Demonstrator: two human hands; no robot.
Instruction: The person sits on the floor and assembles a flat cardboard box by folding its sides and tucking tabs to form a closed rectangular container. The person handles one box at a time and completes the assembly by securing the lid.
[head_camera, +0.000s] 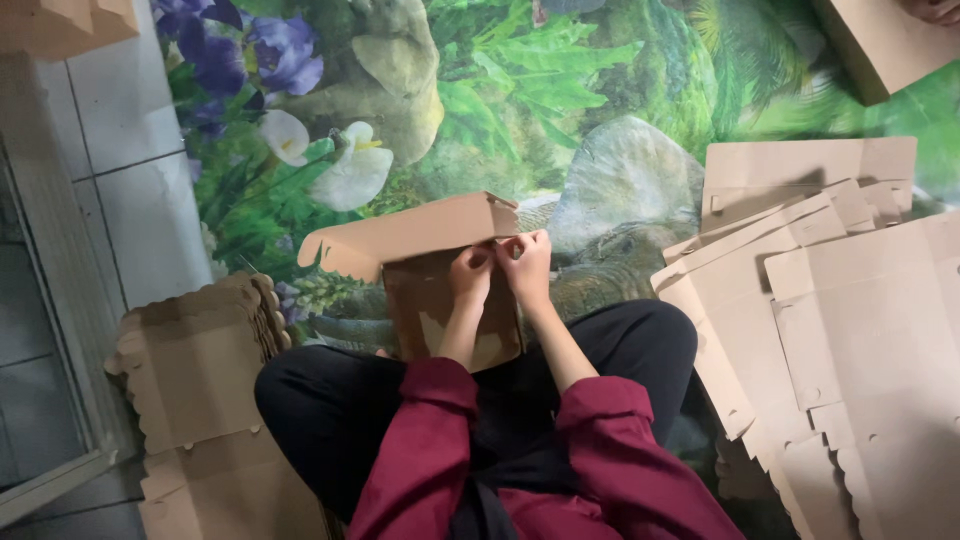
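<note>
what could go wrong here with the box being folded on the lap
1. Both hands, left hand and right hand, pinch the same top corner of the cardboard box; the thin flap there could crease or tear if pressed askew.
2. The box rests only on the knees, so it may tilt or slip mid-fold.
3. The flat blanks lie in a loose, fanned pile close to the right knee; a leg shift could scatter them or bend their scalloped edges.
</note>
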